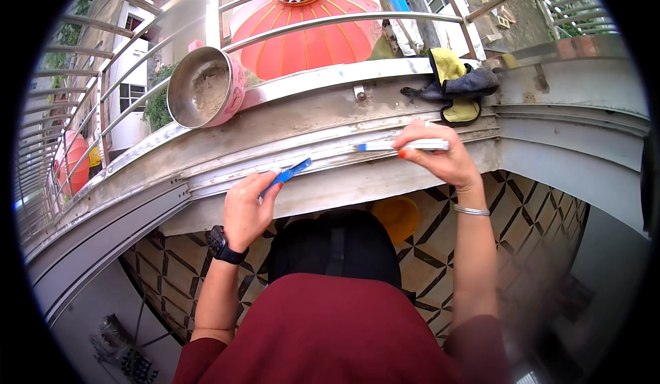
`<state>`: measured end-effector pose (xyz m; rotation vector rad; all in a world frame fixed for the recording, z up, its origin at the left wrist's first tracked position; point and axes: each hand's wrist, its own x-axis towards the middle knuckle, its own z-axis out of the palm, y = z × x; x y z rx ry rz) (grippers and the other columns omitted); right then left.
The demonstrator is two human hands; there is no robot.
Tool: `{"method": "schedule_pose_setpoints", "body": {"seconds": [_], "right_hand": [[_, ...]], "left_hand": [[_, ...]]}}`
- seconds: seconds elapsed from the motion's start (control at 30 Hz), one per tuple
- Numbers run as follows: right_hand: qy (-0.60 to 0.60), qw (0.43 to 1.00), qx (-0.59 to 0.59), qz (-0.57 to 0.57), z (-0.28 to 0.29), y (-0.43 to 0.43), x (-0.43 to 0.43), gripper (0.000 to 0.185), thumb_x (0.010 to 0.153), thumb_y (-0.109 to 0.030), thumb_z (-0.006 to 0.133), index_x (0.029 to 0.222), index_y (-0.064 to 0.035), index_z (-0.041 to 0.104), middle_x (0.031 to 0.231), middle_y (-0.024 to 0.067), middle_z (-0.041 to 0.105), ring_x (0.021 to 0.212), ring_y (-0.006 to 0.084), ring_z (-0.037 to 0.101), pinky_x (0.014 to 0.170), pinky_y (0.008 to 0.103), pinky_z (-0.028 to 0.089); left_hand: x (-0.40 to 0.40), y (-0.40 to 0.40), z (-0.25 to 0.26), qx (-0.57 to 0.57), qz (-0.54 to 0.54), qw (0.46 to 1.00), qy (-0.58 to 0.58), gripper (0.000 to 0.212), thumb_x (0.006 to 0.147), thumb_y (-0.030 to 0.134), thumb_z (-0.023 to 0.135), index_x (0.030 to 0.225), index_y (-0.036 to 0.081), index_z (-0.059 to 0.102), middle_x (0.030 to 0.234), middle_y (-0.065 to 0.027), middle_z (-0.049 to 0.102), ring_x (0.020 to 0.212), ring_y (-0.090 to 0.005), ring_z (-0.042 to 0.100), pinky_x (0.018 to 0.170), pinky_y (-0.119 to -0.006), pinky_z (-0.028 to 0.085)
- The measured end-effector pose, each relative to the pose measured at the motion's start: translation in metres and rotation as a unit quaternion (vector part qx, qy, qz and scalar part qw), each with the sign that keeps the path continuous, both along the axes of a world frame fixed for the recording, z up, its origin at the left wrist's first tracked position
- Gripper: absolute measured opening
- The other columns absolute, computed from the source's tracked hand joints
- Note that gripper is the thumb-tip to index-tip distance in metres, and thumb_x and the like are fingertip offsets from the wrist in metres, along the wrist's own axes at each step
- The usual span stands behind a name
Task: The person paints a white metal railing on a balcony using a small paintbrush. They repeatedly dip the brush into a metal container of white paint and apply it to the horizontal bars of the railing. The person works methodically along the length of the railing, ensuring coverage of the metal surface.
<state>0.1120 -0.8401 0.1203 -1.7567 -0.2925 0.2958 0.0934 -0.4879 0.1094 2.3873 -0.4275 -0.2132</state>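
My left hand (248,203) grips a small flat blue plastic tool (295,170) between thumb and fingers, its tip over the near side of a window track. In my right hand (438,154) is a slim brush-like tool with a white handle (425,144) and a blue end (362,147); that end points left, at the track. Long parallel grooves of the pale metal window track (335,153) run beneath both tools, with dirt along them. Whether either tip touches the track I cannot tell.
A metal pot (206,87) holding sandy dirt stands on the ledge at left. Yellow and grey cloths (456,82) lie at right. Metal railings (340,19) rise beyond, with a red lantern (304,38) outside. Below the sill is a yellow basin (396,218).
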Motion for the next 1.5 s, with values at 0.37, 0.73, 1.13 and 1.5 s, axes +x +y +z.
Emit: {"method": "schedule_pose_setpoints", "body": {"seconds": [0.37, 0.73, 1.13, 1.5], "right_hand": [[-0.006, 0.998, -0.05, 0.033, 0.003, -0.011, 0.003, 0.009, 0.083, -0.005, 0.071, 0.091, -0.0022, 0.068, 0.084, 0.0074, 0.068, 0.078, 0.0211, 0.062, 0.074, 0.0309, 0.048], [0.051, 0.996, -0.061, 0.033, 0.0, -0.026, 0.011, 0.008, 0.085, -0.006, 0.07, 0.092, -0.0012, 0.069, 0.083, 0.005, 0.067, 0.079, 0.0142, 0.062, 0.072, 0.0276, 0.049], [0.076, 0.991, 0.012, 0.106, -0.027, 0.021, 0.028, 0.011, 0.086, -0.007, 0.07, 0.095, -0.0014, 0.069, 0.087, 0.0063, 0.067, 0.082, 0.0146, 0.062, 0.075, 0.0283, 0.049], [0.136, 0.99, -0.008, 0.028, -0.016, -0.009, 0.018, 0.011, 0.087, -0.011, 0.07, 0.092, -0.0015, 0.069, 0.085, 0.0049, 0.066, 0.075, 0.015, 0.059, 0.069, 0.0284, 0.046]], "left_hand": [[-0.001, -0.009, -0.004, 0.022, -0.003, 1.0, -0.014, 0.019, 0.085, 0.01, 0.067, 0.102, 0.005, 0.069, 0.079, -0.0125, 0.063, 0.07, -0.0326, 0.061, 0.061, -0.038, 0.047], [0.001, -0.021, 0.0, 0.037, -0.022, 0.999, -0.004, 0.019, 0.085, 0.01, 0.066, 0.104, 0.006, 0.068, 0.078, -0.0121, 0.063, 0.068, -0.0333, 0.06, 0.059, -0.04, 0.046], [0.011, -0.026, 0.012, 0.018, 0.041, 0.999, -0.021, 0.02, 0.085, 0.01, 0.067, 0.104, 0.004, 0.069, 0.076, -0.0125, 0.062, 0.06, -0.0308, 0.057, 0.056, -0.038, 0.044], [0.011, -0.063, -0.004, -0.014, -0.024, 1.0, 0.004, 0.018, 0.085, 0.012, 0.066, 0.102, 0.007, 0.069, 0.073, -0.0109, 0.06, 0.064, -0.0319, 0.058, 0.058, -0.04, 0.045]]}}
